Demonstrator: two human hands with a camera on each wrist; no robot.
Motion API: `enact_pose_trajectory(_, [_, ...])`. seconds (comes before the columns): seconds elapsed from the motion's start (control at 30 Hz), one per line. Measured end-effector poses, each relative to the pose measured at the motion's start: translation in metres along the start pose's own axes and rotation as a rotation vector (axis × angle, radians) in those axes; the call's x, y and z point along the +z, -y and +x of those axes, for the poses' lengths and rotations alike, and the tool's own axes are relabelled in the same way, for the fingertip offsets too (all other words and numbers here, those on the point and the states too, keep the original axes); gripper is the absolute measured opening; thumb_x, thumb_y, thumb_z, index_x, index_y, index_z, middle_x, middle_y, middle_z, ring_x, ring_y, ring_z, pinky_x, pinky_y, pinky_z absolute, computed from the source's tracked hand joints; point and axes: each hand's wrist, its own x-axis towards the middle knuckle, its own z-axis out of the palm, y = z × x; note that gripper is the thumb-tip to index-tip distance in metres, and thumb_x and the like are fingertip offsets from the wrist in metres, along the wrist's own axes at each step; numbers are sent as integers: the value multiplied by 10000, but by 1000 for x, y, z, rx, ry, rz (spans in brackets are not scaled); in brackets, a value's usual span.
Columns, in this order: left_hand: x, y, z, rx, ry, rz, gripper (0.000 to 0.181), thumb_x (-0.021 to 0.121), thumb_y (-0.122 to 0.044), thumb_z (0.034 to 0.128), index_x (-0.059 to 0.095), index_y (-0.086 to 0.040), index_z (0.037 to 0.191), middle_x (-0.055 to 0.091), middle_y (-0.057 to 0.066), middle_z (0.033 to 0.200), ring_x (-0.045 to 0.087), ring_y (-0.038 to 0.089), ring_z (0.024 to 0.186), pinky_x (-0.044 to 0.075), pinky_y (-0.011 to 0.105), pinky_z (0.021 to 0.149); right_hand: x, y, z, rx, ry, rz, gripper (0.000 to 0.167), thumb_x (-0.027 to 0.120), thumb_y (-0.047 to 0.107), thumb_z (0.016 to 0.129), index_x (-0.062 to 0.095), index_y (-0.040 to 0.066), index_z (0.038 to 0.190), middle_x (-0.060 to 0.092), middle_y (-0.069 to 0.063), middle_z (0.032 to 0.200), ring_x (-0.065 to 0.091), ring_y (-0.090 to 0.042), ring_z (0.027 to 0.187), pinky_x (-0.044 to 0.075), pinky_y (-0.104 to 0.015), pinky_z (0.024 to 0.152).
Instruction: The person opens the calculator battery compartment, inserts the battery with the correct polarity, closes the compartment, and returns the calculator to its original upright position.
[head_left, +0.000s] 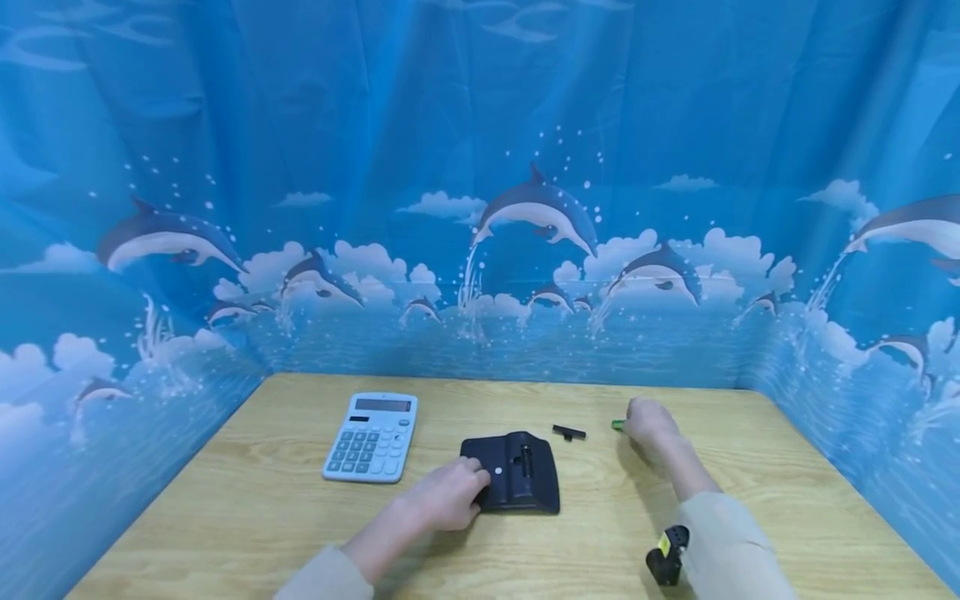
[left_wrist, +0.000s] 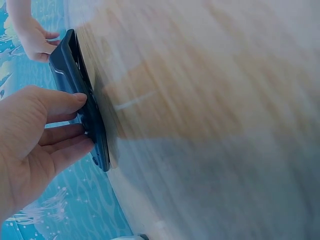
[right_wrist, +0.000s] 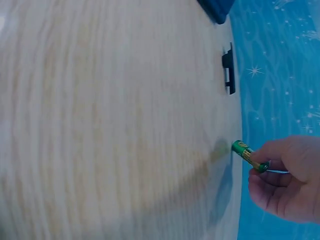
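A black calculator (head_left: 542,483) lies back side up on the table, its narrow battery compartment (head_left: 527,461) uncovered. At its near left edge my left hand (head_left: 450,493) grips it, thumb on one face and fingers on the other, as the left wrist view shows. My right hand (head_left: 651,425), farther off to the right, pinches a small green battery (right_wrist: 244,150) between thumb and fingers just above the table. Between the calculator and that hand lies a thin black battery cover (head_left: 569,432). Whether anything sits inside the dark compartment I cannot tell.
A light blue calculator (head_left: 371,438) lies face up at the left of the wooden table (head_left: 247,517). Behind and beside the table hangs a blue curtain (head_left: 420,167) printed with dolphins. A black wrist camera (head_left: 666,557) is strapped at the right sleeve.
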Motion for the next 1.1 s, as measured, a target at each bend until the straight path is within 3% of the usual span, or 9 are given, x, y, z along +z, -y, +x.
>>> enact_pose_trajectory(0.17, [-1,0,0,4,3,7,247,721,-146,756,656,-87,987,561,6,862,537,111,809,492,249,750,-5,0,-2,-73,-28,17,123,618,60,801,556,-43,824,567,-122,784,525,-250,704,481,-391,634])
enact_pose_trajectory(0.4, [0,1,0,6,-1,13,243,723,-148,756,655,-89,982,556,3,856,532,111,802,493,250,746,-8,5,-2,-128,-46,8,87,624,37,793,558,-6,757,539,-84,712,475,-204,633,442,-362,588])
enact_pose_trajectory(0.47, [1,1,1,3,3,14,243,721,-152,762,656,-92,988,559,2,861,534,110,810,493,249,751,-9,6,-3,-140,-59,8,45,613,4,765,580,-23,777,572,-104,749,514,-232,679,469,-399,633])
enact_pose_trajectory(0.6, [1,1,2,-6,13,15,249,720,-158,767,656,-95,1000,566,1,873,541,107,826,492,247,763,-10,9,-5,-165,-71,33,173,572,-51,722,615,-71,889,618,-161,866,565,-304,795,491,-461,717])
enact_pose_trajectory(0.87, [-1,0,2,1,12,13,246,719,-153,769,656,-90,998,563,3,871,531,103,818,490,246,759,-9,20,-10,-214,-77,164,186,579,-30,784,607,-105,952,613,-111,792,577,-204,646,503,-313,573])
enact_pose_trajectory(1.1, [0,1,2,-7,30,6,249,717,-154,773,660,-96,1009,566,-3,873,532,99,817,489,245,763,-8,40,-14,-233,-54,181,180,573,-36,789,621,-86,955,616,-83,779,562,-151,607,488,-287,553])
